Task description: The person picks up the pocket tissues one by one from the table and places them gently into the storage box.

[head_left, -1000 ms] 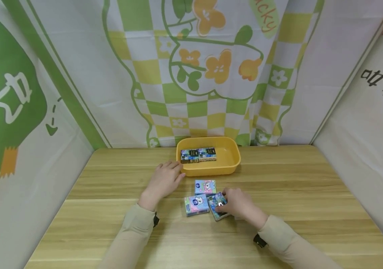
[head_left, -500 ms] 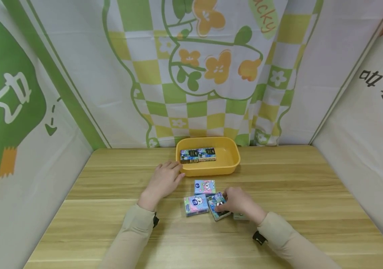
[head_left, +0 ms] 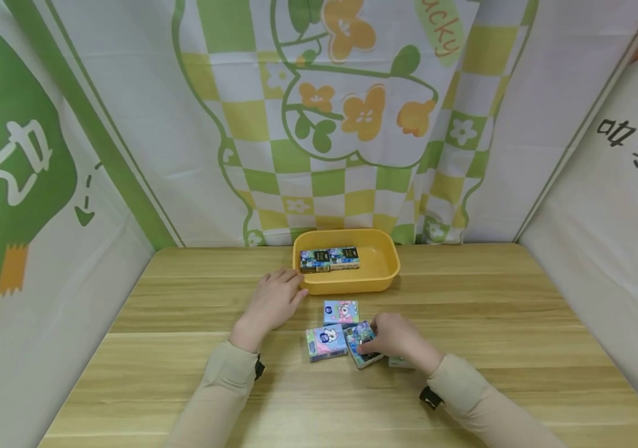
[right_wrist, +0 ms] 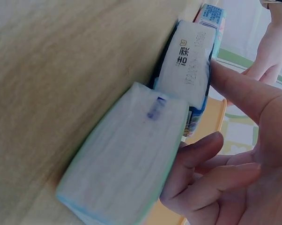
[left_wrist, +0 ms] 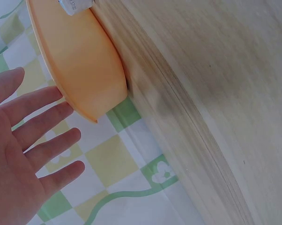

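My right hand [head_left: 403, 341] pinches a dark blue floral pocket tissue pack [head_left: 355, 342] lying tilted on the table, thumb at its near side and fingertips at its far edge. In the right wrist view, the white end of that pack shows beside a pale green-edged tissue pack [right_wrist: 127, 159], which my hand partly hides in the head view. Two light blue cartoon tissue packs, one nearer [head_left: 327, 343] and one farther [head_left: 341, 312], lie to the left. With straight fingers, my left hand [head_left: 275, 300] touches the left front rim of the yellow tray [head_left: 352, 287].
Inside the tray, two dark floral tissue packs [head_left: 316, 261] sit side by side at the left. It stands at the back of the wooden table [head_left: 184, 373], against a checkered curtain [head_left: 330, 180]. Fabric walls stand on both sides.
The right wrist has shifted very slightly, so a bit of the pale green pack shows beneath it. The left hand, the tray and the packs look unmoved.
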Tool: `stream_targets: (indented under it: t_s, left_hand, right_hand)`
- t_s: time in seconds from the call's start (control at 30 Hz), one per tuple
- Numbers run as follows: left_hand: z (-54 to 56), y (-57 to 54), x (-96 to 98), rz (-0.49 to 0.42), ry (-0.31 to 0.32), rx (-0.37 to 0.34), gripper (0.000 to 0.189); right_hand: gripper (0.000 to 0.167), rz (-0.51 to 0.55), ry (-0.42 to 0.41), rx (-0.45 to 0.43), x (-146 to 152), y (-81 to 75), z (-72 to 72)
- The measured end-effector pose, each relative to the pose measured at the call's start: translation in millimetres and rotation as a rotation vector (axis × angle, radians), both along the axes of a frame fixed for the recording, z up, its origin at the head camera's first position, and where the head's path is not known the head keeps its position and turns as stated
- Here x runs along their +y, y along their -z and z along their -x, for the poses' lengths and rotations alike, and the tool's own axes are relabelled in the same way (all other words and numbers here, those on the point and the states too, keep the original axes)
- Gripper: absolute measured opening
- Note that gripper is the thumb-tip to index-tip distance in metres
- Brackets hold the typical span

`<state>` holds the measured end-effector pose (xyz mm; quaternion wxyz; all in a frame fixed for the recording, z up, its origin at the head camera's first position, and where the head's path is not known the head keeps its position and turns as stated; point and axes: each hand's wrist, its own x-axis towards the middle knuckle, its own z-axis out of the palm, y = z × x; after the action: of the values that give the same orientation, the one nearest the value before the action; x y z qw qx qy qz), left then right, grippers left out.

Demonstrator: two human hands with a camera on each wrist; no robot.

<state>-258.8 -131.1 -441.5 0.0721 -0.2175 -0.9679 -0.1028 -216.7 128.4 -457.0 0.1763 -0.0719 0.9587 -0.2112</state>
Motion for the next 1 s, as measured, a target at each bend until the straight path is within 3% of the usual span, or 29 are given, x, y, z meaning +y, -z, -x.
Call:
stream_targets:
  t_s: [0.17, 0.47, 1.0]
  left_hand:
    - [-0.3, 0.4, 0.1, -0.007, -0.001, -0.008, 0.044]
    - [-0.5, 0.8, 0.3, -0.011, -0.006, -0.010, 0.045]
    - [-1.7, 0.1, -0.2, -0.003, -0.010, -0.014, 0.045]
  right_hand:
    - [0.052, 0.002, 0.005, -0.007, -0.6, 0.4, 0.4]
    - [0.034, 0.039, -0.007, -0.015, -2.4, -1.5, 0.9]
    - [0.043, 0.020, -0.024, 0.048, -5.2, -6.2, -1.4]
